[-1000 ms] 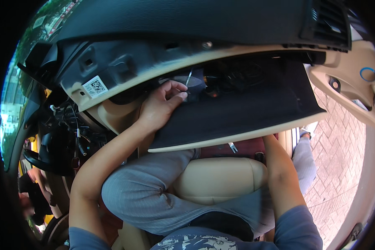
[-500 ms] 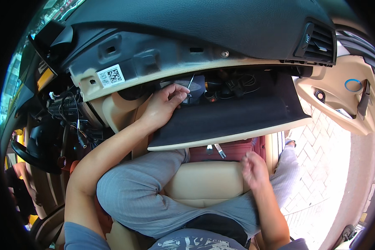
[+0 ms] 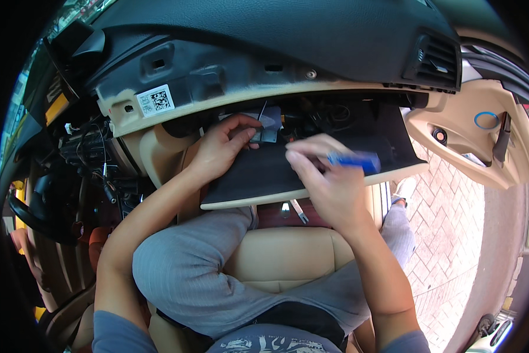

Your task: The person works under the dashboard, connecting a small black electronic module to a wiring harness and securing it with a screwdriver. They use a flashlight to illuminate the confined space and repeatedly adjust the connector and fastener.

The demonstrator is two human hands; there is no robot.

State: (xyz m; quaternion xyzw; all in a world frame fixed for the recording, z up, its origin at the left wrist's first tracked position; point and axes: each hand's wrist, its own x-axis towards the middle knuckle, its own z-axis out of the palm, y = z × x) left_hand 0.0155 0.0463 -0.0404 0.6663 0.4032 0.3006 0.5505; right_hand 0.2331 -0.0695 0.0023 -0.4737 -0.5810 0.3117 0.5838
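My left hand [image 3: 223, 147] reaches into the open black-lined glove box [image 3: 253, 173], its fingers closed on a thin metal rod [image 3: 263, 109] at a grey plastic piece [image 3: 270, 127]. My right hand [image 3: 335, 194] is raised over the glove-box lid, closed on a blue-handled tool [image 3: 364, 162]; its tip is hidden or blurred. Dark cables [image 3: 338, 113] and small objects lie at the back of the box. Below the lid's pale edge, metal tools [image 3: 300, 210] rest on a dark red surface.
The dark dashboard [image 3: 247, 35] with an air vent [image 3: 435, 62] spans the top. The open door [image 3: 476, 129] and paved ground [image 3: 447, 229] are at right. At left are loose wires [image 3: 105, 176] and the steering wheel [image 3: 23, 206]. My crossed legs are below.
My right hand has risen from beside the seat to above the lid, now with the blue tool in it. My left hand stays in the glove box. The view has shifted slightly.
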